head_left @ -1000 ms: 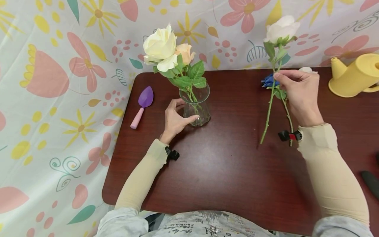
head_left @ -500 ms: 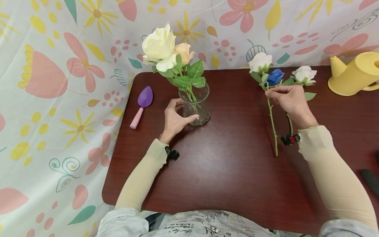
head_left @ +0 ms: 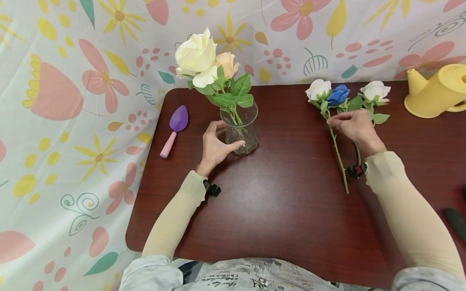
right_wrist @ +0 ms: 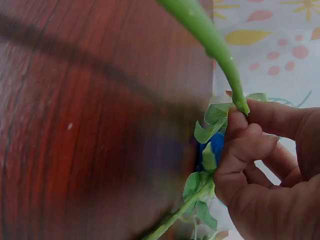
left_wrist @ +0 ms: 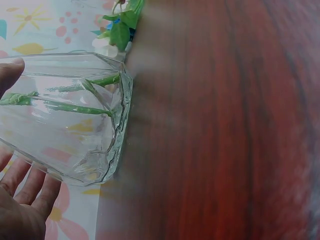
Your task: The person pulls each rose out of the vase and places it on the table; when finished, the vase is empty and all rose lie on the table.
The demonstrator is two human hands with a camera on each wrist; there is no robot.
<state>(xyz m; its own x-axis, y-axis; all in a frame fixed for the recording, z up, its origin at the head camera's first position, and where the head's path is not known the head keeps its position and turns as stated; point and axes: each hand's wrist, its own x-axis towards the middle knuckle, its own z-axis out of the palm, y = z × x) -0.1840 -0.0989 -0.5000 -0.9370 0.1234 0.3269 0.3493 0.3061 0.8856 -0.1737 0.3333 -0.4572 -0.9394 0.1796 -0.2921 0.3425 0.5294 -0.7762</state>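
Observation:
My left hand [head_left: 214, 146] holds the side of a clear glass vase [head_left: 250, 139], thumb on one side and fingers on the other. In the vase stand a large cream rose [head_left: 195, 56] and a smaller peach rose [head_left: 226, 66]; their green stems [left_wrist: 75, 107] show through the glass in the left wrist view. At the right, my right hand [head_left: 358, 127] pinches the stem [right_wrist: 215, 47] of a white rose [head_left: 318, 89] between thumb and fingertips. Beside that bloom lie a blue rose [head_left: 338, 95] and another white rose [head_left: 375, 91], their stems partly hidden by the hand.
A purple trowel with a pink handle [head_left: 169, 144] lies left of the vase. The yellow watering can [head_left: 433, 95] stands at the back right. A dark object [head_left: 455, 224] shows at the right edge. Behind the brown table [head_left: 269, 210] hangs a flower-patterned cloth [head_left: 284, 52].
My right hand has lowered the white rose from in front of the cloth toward the tabletop, beside the blue rose. The left hand and vase have stayed put.

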